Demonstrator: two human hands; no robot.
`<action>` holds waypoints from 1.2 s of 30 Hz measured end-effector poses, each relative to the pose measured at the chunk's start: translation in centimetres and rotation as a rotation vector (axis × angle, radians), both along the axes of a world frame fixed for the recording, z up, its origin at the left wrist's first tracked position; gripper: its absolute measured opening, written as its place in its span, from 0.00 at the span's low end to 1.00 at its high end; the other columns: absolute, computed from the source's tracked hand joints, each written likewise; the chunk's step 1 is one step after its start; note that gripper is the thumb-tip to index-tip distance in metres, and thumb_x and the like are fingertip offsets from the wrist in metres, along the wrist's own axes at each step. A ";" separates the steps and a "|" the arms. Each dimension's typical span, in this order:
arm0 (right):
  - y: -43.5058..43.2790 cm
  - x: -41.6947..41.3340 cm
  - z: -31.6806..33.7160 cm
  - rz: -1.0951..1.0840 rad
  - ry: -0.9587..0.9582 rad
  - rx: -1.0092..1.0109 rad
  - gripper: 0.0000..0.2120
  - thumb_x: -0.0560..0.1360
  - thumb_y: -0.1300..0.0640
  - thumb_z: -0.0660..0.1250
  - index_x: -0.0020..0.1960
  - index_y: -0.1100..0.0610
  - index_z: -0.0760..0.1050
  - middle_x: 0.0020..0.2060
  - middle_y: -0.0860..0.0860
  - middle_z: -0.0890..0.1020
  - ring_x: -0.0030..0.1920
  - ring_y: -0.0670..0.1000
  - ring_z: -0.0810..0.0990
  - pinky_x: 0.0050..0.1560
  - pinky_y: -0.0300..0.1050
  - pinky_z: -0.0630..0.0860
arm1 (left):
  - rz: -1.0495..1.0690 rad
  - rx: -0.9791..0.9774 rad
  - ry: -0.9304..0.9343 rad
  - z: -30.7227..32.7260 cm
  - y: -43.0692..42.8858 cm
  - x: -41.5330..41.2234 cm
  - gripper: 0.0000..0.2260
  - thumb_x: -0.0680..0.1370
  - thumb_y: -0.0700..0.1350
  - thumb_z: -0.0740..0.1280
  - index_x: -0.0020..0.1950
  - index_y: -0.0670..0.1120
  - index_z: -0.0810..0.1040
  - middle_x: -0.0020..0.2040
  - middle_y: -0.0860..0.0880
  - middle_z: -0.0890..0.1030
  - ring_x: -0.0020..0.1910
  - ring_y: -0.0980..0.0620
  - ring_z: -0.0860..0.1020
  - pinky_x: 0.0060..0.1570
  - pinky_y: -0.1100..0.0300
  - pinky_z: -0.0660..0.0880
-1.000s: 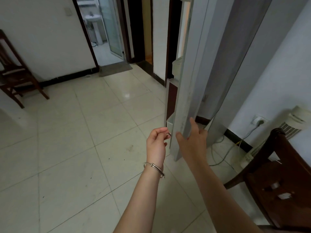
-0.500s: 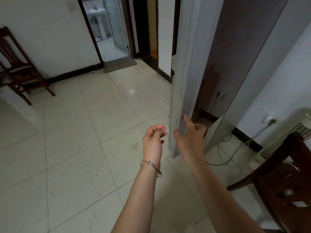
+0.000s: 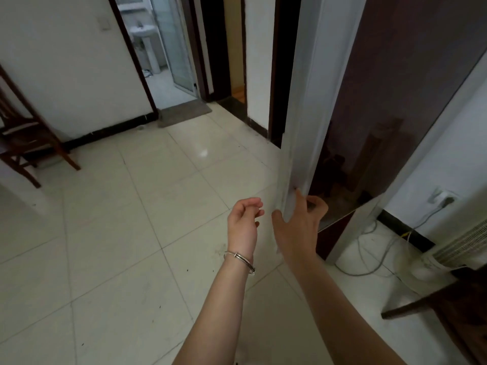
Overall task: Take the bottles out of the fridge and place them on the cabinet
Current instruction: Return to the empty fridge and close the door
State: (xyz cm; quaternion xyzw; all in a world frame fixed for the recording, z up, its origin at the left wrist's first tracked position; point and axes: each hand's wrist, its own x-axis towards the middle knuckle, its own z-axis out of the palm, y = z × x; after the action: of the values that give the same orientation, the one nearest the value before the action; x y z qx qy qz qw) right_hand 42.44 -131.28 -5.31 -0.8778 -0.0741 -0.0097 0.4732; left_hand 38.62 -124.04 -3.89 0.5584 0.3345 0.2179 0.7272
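Observation:
The fridge door (image 3: 303, 114) stands upright in front of me, with a pale grey edge and a dark glossy front (image 3: 395, 101). My right hand (image 3: 297, 225) is closed around the lower part of that edge, thumb on the near side and fingers wrapped behind. My left hand (image 3: 243, 222), with a metal bangle on the wrist, hovers just left of it, fingers loosely curled and holding nothing. No bottles and no cabinet are in view, and the inside of the fridge is hidden behind the door.
A wooden chair (image 3: 23, 135) stands at the left wall. Another dark chair (image 3: 453, 312) sits at the lower right, next to a white fan (image 3: 463, 248). Cables (image 3: 369, 259) trail on the floor below a wall socket (image 3: 442, 200). A doormat (image 3: 184, 113) lies before a bathroom doorway.
The fridge door has swung with my right hand on its edge. The shelves seen past the edge are now hidden, and more of the dark front shows. My left hand stays empty beside it.

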 end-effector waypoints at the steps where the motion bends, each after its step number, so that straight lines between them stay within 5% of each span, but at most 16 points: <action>1: 1.1 0.4 -0.1 -0.008 0.002 -0.003 0.29 0.74 0.56 0.67 0.73 0.53 0.60 0.67 0.54 0.56 0.53 0.48 0.66 0.55 0.36 0.66 | -0.008 0.005 0.005 -0.1 1.2 0.3 0.11 0.77 0.35 0.57 0.42 0.48 0.76 0.41 0.53 0.78 0.39 0.57 0.77 0.41 0.63 0.69; 11: 10.1 4.9 -0.6 -0.030 -0.027 -0.104 0.31 0.75 0.57 0.66 0.75 0.52 0.58 0.70 0.55 0.55 0.50 0.45 0.62 0.54 0.36 0.65 | -0.101 0.015 0.020 0.1 10.3 4.5 0.11 0.76 0.35 0.58 0.41 0.48 0.76 0.42 0.52 0.79 0.41 0.56 0.77 0.43 0.62 0.69; 18: 13.8 10.3 -0.4 0.009 -0.066 -0.196 0.31 0.75 0.56 0.65 0.75 0.48 0.57 0.67 0.56 0.58 0.64 0.54 0.66 0.59 0.44 0.70 | -0.105 0.004 0.033 -0.3 14.1 8.8 0.11 0.76 0.36 0.58 0.41 0.49 0.76 0.43 0.53 0.79 0.42 0.56 0.78 0.46 0.61 0.70; 36: 21.1 27.7 0.5 0.260 -0.133 -0.616 0.35 0.78 0.50 0.58 0.77 0.46 0.41 0.63 0.54 0.65 0.54 0.53 0.74 0.55 0.47 0.69 | 0.046 -0.015 0.000 0.2 21.2 26.2 0.12 0.76 0.35 0.57 0.41 0.48 0.76 0.41 0.52 0.78 0.41 0.55 0.77 0.44 0.60 0.70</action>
State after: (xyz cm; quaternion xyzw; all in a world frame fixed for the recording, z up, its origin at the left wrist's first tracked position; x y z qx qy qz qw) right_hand 70.13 -110.22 -4.78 -0.9601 -0.2154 0.0162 0.1775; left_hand 64.81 -102.81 -3.66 0.5453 0.3488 0.2322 0.7260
